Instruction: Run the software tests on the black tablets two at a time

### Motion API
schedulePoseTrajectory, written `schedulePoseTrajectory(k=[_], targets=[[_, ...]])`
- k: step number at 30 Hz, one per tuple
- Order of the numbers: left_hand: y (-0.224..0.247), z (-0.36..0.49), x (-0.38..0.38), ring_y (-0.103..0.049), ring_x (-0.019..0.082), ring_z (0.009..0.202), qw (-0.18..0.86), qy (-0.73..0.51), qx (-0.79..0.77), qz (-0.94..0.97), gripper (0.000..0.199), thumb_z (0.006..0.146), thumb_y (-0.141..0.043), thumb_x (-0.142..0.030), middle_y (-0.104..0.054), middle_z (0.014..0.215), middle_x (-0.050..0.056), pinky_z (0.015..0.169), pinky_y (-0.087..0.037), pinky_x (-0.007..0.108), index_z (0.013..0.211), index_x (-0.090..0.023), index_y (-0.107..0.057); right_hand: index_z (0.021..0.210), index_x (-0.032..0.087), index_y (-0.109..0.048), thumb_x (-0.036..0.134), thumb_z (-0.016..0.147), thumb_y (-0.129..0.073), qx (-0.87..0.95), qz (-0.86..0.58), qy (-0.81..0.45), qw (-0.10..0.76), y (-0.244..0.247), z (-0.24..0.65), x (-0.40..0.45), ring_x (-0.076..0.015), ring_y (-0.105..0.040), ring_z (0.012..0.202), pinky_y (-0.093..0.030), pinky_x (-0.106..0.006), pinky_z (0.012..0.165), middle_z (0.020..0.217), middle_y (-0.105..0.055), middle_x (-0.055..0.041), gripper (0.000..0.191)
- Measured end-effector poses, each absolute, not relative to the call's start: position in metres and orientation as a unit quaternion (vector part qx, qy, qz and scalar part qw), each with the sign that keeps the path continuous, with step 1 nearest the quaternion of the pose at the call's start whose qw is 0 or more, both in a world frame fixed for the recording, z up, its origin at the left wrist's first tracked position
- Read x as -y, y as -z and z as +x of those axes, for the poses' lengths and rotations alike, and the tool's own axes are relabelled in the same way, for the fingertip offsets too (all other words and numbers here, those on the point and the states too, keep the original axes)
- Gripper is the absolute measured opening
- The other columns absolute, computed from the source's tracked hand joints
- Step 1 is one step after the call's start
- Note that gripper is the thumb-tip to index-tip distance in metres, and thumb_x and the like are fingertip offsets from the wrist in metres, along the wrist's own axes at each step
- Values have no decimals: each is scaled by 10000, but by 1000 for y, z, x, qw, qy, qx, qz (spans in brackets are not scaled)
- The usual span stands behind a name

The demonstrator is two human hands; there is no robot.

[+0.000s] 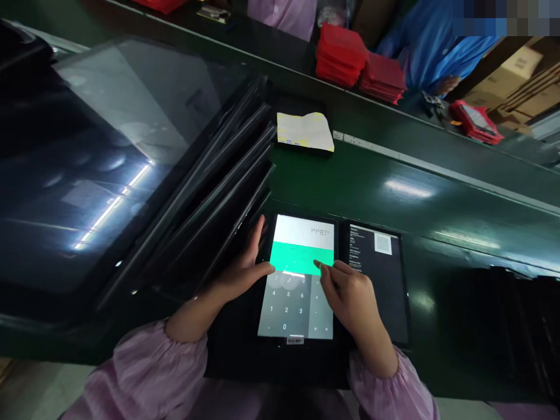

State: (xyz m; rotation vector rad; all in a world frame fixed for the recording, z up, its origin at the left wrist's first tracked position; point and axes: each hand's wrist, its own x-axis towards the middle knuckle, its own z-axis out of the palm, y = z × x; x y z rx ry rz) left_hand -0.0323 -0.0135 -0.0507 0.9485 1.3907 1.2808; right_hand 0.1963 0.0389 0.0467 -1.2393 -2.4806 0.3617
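Note:
A lit tablet (300, 291) lies in front of me, showing a calculator with a green band and a grey keypad. My left hand (242, 268) grips its left edge, thumb on the bezel and fingers stretched along the side; some fingers are hidden. With the index fingertip of my right hand (347, 289) I touch the green band near its right end. The other right fingers are curled, and nothing shows in them. To the right, partly behind that hand, lies a second tablet (385, 297) with white text and a square code on a dark screen.
Large dark glossy panels (131, 146) lean in a stack at left. A whitish paper (304, 133) lies beyond the tablets on the green bench (371, 181). Red stacks (341, 55) stand across the bench near other people (431, 49). Dark items (503, 332) sit at right.

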Motion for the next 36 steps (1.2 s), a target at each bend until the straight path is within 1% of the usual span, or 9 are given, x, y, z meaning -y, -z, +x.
schedulePoseTrajectory(k=[4, 9, 12, 15, 18, 21, 26, 32, 36], targets=[[47, -35, 10, -216, 353, 1654, 492, -548, -558, 382, 1026, 724, -626, -288, -347, 1767, 85, 1313, -219, 624, 1689, -308, -278, 759, 155, -818, 335, 1102, -373, 859, -466, -115, 178, -46, 202, -41, -101, -513, 482, -310, -234, 485, 575, -569, -27, 590], [36, -40, 3, -334, 361, 1612, 486, -555, -578, 349, 816, 744, -670, -366, -488, 1684, 96, 1324, -239, 587, 1542, -259, -536, 891, 170, -854, 325, 1090, -435, 861, -450, -144, 188, -45, 198, -38, -90, -524, 483, -320, -236, 494, 628, -595, -19, 489], [33, -41, 1, -378, 358, 1592, 472, -552, -594, 345, 708, 772, -689, -396, -535, 1653, 84, 1319, -284, 556, 1464, -262, -622, 793, 178, -838, 348, 1087, -452, 848, -454, -157, 223, -52, 204, -40, -81, -490, 472, -314, -237, 490, 597, -548, 3, 514], [35, -41, 0, -433, 356, 1562, 462, -549, -603, 350, 642, 810, -693, -412, -573, 1624, 82, 1303, -326, 551, 1433, -263, -653, 810, 164, -837, 377, 1095, -429, 802, -504, -142, 287, -65, 231, -47, -90, -406, 474, -283, -251, 483, 557, -424, 38, 541], [37, -40, -2, -456, 358, 1547, 441, -569, -607, 338, 623, 810, -703, -416, -622, 1576, 90, 1308, -314, 557, 1409, -250, -672, 936, 183, -865, 444, 1048, -535, 692, -607, -149, 361, -77, 277, -57, -100, -320, 489, -214, -274, 482, 552, -341, 58, 435], [32, -39, -3, -450, 361, 1551, 448, -555, -616, 336, 603, 825, -717, -426, -631, 1567, 95, 1308, -311, 558, 1403, -260, -677, 986, 218, -871, 531, 935, -700, 582, -646, -272, 411, -78, 327, -72, -96, -237, 477, -140, -289, 478, 534, -280, 73, 360], [21, -31, -8, -454, 346, 1549, 432, -578, -614, 320, 545, 835, -718, -390, -654, 1536, 101, 1306, -312, 530, 1360, -245, -702, 739, 230, -791, 702, 760, -714, 535, -582, -422, 443, -51, 376, -111, -93, -201, 430, -116, -286, 418, 515, -250, 81, 479], [16, -17, -28, -580, 361, 1438, 409, -598, -630, 279, 559, 763, -730, -364, -752, 1383, 95, 1288, -347, 544, 1304, -224, -744, 743, 230, -723, 651, 717, -762, 498, -583, -401, 501, -14, 375, -135, -74, -181, 434, -116, -249, 413, 528, -219, 113, 423], [18, -16, -38, -545, 361, 1473, 391, -604, -643, 260, 542, 694, -758, -350, -724, 1445, 67, 1308, -315, 521, 1224, -243, -788, 772, 193, -759, 610, 725, -795, 497, -597, -381, 502, -5, 369, -134, -69, -220, 435, -149, -243, 418, 503, -260, 107, 421]])
